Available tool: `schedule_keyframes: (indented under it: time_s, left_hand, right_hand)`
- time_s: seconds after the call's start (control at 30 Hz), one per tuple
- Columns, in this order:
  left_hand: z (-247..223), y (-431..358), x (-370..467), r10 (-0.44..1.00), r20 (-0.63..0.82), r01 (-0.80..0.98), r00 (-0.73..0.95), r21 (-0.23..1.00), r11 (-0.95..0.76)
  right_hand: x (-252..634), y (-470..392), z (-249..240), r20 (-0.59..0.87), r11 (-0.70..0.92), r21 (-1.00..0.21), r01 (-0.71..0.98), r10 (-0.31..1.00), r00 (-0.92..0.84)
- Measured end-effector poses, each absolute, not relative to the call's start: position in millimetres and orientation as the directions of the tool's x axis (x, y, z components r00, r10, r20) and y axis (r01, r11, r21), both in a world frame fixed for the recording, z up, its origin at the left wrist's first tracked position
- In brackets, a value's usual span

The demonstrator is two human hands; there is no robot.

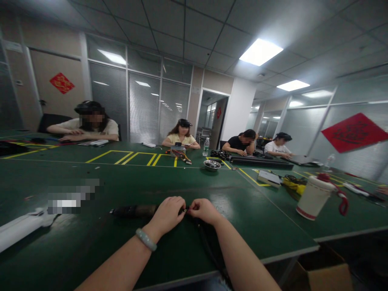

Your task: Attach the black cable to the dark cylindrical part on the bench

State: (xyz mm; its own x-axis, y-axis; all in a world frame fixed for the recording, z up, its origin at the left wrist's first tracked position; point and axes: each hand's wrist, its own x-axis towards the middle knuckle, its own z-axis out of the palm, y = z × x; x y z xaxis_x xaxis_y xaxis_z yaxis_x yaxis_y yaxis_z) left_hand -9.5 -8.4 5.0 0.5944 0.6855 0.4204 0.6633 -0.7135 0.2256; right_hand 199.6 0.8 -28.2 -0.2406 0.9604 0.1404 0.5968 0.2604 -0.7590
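Note:
My left hand (168,214), with a pale bangle at its wrist, is closed over the right end of a dark, long tool-like object (133,211) lying on the green table (121,250). Close beside it, my right hand (204,211) pinches something small and dark. Between the fingertips of both hands is a tiny part with a light spot, too small to name. From under my right hand a black strap or cable (207,242) runs down toward the table's front edge.
A white object (24,228) lies at the left. Farther off are a metal bowl (212,165), a bottle (206,146), a box (269,178) and dark bars (260,162). A white cup (315,196) stands right. Several people sit across the table. A cardboard box (327,277) is below.

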Motion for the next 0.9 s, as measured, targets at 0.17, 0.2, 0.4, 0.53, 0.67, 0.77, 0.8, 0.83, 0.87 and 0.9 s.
schedule_keyframes:
  time_s: [0.17,0.2,0.4,0.53,0.67,0.77,0.8,0.83,0.87,0.9]
  left_hand:
    - [5.0,-8.4,-10.8,0.693,0.421,0.664,0.585,0.242,-0.707]
    - [4.8,-8.2,-10.8,0.695,0.417,0.667,0.585,0.24,-0.705]
    - [3.3,-7.7,-9.7,0.682,0.411,0.662,0.604,0.217,-0.717]
    - [3.9,-8.7,-9.6,0.679,0.416,0.661,0.605,0.214,-0.72]
    - [4.2,-10.0,-9.8,0.697,0.414,0.677,0.586,0.223,-0.701]
    - [3.8,-9.5,-9.2,0.698,0.413,0.686,0.585,0.208,-0.697]
    - [3.7,-9.2,-8.9,0.696,0.413,0.687,0.587,0.201,-0.699]
    - [3.7,-8.8,-8.6,0.694,0.413,0.686,0.59,0.196,-0.701]
    - [3.7,-8.6,-8.3,0.693,0.413,0.686,0.591,0.194,-0.701]
    - [3.9,-8.5,-8.1,0.693,0.415,0.687,0.589,0.194,-0.7]
  right_hand:
    - [200.2,0.7,-27.4,0.134,0.261,-0.763,0.592,0.959,-0.25]
    - [200.2,0.7,-27.5,0.136,0.263,-0.762,0.592,0.959,-0.25]
    - [199.9,2.0,-30.0,0.135,0.265,-0.769,0.581,0.957,-0.258]
    - [200.3,2.8,-30.9,0.154,0.28,-0.76,0.586,0.954,-0.256]
    - [200.5,1.5,-28.7,0.149,0.282,-0.764,0.58,0.952,-0.266]
    - [200.0,0.5,-27.5,0.156,0.283,-0.761,0.583,0.953,-0.26]
    - [199.8,0.5,-27.6,0.161,0.285,-0.759,0.586,0.953,-0.255]
    - [199.7,0.7,-27.9,0.164,0.285,-0.757,0.588,0.954,-0.252]
    - [199.7,0.9,-28.3,0.165,0.286,-0.756,0.589,0.954,-0.251]
    - [199.8,1.2,-28.8,0.165,0.286,-0.757,0.587,0.954,-0.252]
